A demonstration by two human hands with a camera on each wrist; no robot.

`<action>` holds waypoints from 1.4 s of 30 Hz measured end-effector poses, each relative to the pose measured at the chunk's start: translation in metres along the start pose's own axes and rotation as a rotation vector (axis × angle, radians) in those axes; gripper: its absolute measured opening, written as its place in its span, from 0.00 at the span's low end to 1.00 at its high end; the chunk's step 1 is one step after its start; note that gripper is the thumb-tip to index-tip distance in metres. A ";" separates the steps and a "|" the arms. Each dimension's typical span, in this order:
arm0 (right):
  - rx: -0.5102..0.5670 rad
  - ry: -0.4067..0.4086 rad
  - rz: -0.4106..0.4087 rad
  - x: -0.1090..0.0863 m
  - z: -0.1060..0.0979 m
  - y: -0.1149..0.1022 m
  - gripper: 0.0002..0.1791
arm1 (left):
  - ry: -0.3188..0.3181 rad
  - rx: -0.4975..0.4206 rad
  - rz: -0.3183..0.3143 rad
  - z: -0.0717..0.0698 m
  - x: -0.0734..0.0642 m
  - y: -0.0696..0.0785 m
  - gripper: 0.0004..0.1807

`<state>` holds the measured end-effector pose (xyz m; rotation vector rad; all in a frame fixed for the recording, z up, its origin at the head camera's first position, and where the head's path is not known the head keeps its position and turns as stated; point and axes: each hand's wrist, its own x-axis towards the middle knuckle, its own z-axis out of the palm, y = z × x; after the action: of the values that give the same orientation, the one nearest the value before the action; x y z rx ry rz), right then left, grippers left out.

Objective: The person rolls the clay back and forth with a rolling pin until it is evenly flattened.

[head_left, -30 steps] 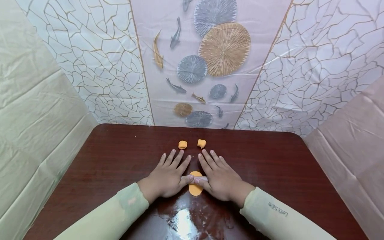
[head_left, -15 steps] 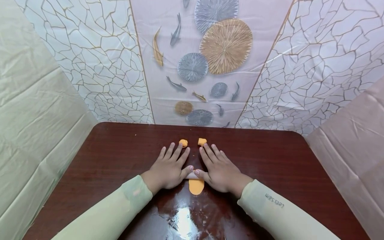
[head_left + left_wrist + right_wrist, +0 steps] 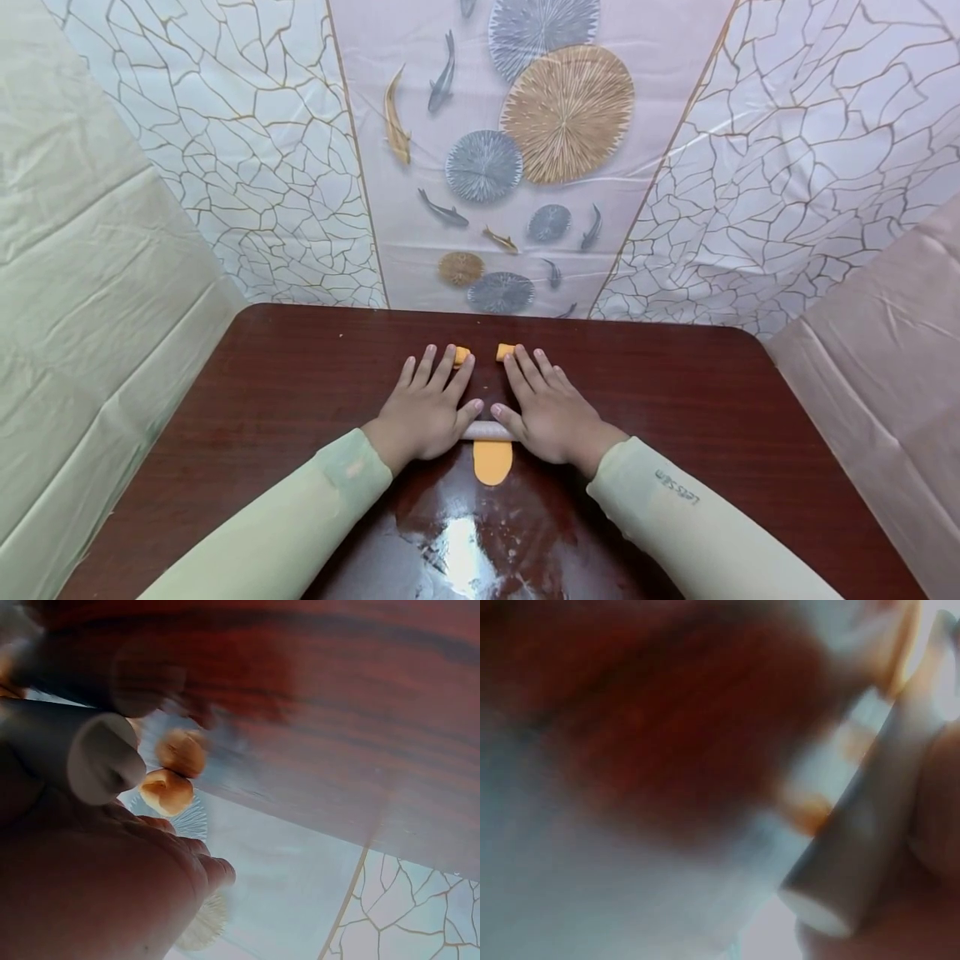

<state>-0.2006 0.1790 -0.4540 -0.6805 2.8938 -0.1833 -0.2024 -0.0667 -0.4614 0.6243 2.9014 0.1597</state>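
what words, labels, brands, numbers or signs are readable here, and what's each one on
"LetsSam": dark handwriting on the right sleeve; small and slanted, so exact letters are uncertain.
No other text is readable, including on the pale roller or flat orange piece.

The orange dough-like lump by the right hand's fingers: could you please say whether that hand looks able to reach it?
Probably yes: the right hand lies over the pale roller, but its fingers overlap the lump in the head view, with nothing visibly blocking.

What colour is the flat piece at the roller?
The flat piece is plain light orange; the head view shows it best.
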 end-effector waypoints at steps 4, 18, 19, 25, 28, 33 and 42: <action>0.005 -0.017 0.021 0.003 -0.002 0.001 0.48 | 0.017 0.008 -0.006 0.000 0.004 0.001 0.43; 0.045 -0.065 0.030 0.000 -0.006 0.000 0.47 | -0.014 0.007 -0.004 -0.007 0.002 0.003 0.43; 0.053 -0.065 0.025 -0.001 -0.005 -0.001 0.47 | -0.019 0.008 -0.005 -0.006 0.001 0.003 0.43; 0.056 -0.057 0.004 -0.007 0.001 -0.001 0.47 | -0.036 -0.042 -0.008 -0.002 -0.004 0.003 0.43; 0.061 -0.055 0.001 -0.011 0.002 -0.003 0.46 | -0.036 -0.062 -0.006 -0.001 -0.006 0.003 0.43; 0.060 -0.045 -0.016 -0.015 0.002 -0.006 0.45 | -0.034 -0.067 0.005 -0.001 -0.012 0.004 0.42; 0.025 -0.023 -0.053 -0.025 0.004 -0.010 0.46 | -0.027 -0.082 0.043 -0.003 -0.025 0.008 0.41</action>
<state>-0.1739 0.1811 -0.4532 -0.7506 2.8483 -0.2161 -0.1771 -0.0699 -0.4540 0.6702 2.8408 0.2721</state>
